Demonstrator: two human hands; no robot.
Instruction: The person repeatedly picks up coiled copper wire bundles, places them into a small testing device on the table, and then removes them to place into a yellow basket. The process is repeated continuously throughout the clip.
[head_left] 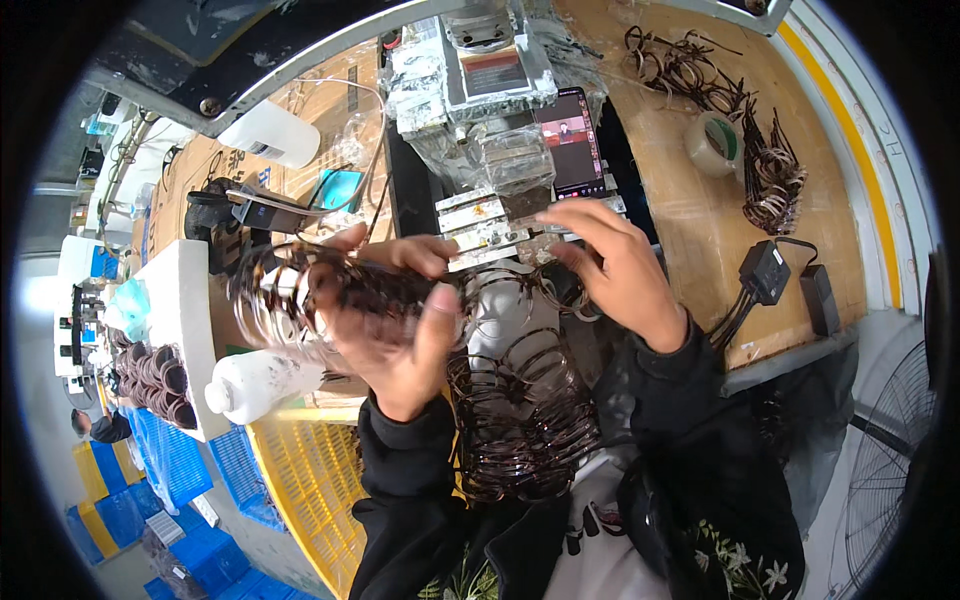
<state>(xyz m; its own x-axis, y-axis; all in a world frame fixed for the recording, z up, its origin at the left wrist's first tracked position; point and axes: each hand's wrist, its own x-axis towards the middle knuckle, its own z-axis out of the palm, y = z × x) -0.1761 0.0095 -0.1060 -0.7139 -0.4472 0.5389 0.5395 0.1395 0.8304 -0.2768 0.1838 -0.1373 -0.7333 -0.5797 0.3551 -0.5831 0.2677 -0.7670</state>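
Note:
My left hand [395,365] is wrapped round a bundle of dark brown tortoiseshell eyeglass frames [290,300], blurred by motion. My right hand [625,275] is open, its thumb apart from the outstretched fingers, above the right side of a white metal fixture [480,245]. Just below that hand is an eyeglass frame [560,290]. Nearer my body, a large stack of similar brown eyeglass frames [530,430] lies in rows between my forearms.
A plastic-wrapped machine [470,100] stands behind the fixture, with a lit phone [570,145] beside it. On the right board are a tape roll [712,143], loose brown temple arms [775,180] and a black adapter [763,272]. At left are a white bottle [260,385] and yellow basket [310,490].

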